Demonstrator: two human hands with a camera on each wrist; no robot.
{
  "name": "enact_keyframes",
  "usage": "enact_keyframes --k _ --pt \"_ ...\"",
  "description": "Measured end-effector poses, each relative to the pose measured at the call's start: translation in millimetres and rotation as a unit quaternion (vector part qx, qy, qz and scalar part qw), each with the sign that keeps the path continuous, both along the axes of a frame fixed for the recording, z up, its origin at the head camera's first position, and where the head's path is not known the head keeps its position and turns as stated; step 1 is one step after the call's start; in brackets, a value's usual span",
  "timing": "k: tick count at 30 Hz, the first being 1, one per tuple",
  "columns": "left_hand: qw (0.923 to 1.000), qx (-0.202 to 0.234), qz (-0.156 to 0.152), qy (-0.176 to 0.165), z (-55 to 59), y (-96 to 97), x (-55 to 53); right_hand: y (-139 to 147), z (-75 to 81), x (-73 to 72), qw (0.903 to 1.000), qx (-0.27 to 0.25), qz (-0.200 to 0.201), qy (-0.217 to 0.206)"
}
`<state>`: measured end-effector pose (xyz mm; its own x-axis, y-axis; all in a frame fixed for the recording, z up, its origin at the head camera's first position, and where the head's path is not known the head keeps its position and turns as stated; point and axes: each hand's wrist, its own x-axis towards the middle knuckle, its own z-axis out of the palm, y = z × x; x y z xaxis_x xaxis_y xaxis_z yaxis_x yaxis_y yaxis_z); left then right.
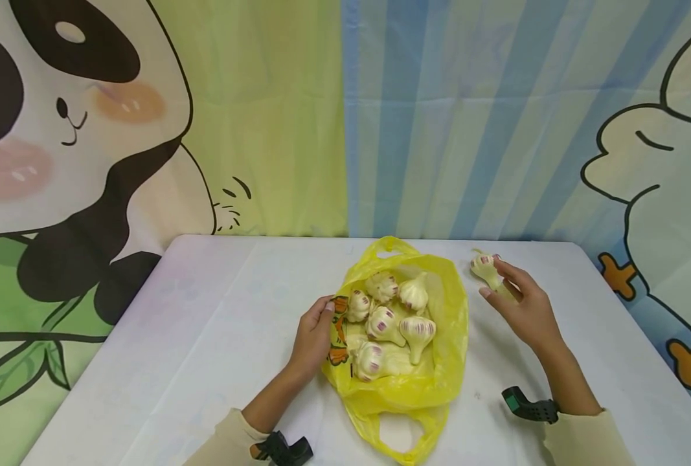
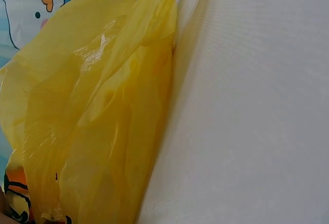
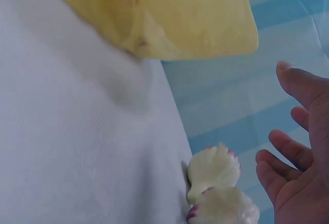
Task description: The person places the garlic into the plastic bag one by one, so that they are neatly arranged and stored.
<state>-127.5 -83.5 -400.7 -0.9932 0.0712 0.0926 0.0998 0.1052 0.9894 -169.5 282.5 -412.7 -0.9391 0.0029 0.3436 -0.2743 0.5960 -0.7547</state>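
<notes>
A yellow plastic bag [image 1: 450, 362] lies with its mouth spread open, and several garlic bulbs [image 1: 418, 331] with purple streaks sit inside. My left hand [image 1: 313, 336] pinches the bag's left rim, thumb on the inner side; in the left wrist view the bag's outer wall [image 2: 97, 121] hides most of that hand. To the right of the bag, my right hand [image 1: 526, 310] hovers beside a loose garlic bulb [image 1: 485, 266]. The right wrist view shows two loose bulbs, one garlic bulb [image 3: 213, 170] behind another, apart from the parted fingers [image 3: 290, 149].
Everything rests on a white table [image 1: 234, 310]. Behind it hangs a printed curtain [image 1: 467, 129] with a panda on the left and a white cartoon figure on the right. The bag's handle loops [image 1: 421, 446] lie toward the front and back. Each wrist wears a black strap [image 1: 532, 408].
</notes>
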Motion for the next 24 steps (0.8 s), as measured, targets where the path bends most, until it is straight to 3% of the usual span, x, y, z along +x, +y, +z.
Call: enact_keyframes --k 7,10,16,18,24 --pt "1.0000 0.003 -0.002 -0.005 -0.4 0.3 0.1 14.3 -7.8 -0.3 0.9966 0.013 -0.055 0.060" --pt "1.0000 0.001 -0.001 -0.003 0.5 0.4 -0.1 23.9 -13.0 -2.8 0.9949 0.012 -0.076 0.065" --pt "1.0000 0.002 -0.003 -0.002 0.0 -0.1 -0.3 37.3 -21.5 -4.3 0.9948 0.002 -0.098 0.026" --pt "1.0000 0.002 -0.003 -0.003 -0.6 -0.1 -0.2 35.7 -16.3 -1.3 0.9953 -0.007 -0.096 0.003" --pt "1.0000 0.004 0.001 -0.003 -0.1 0.4 0.4 43.2 -25.4 -4.7 0.9927 -0.028 -0.097 -0.065"
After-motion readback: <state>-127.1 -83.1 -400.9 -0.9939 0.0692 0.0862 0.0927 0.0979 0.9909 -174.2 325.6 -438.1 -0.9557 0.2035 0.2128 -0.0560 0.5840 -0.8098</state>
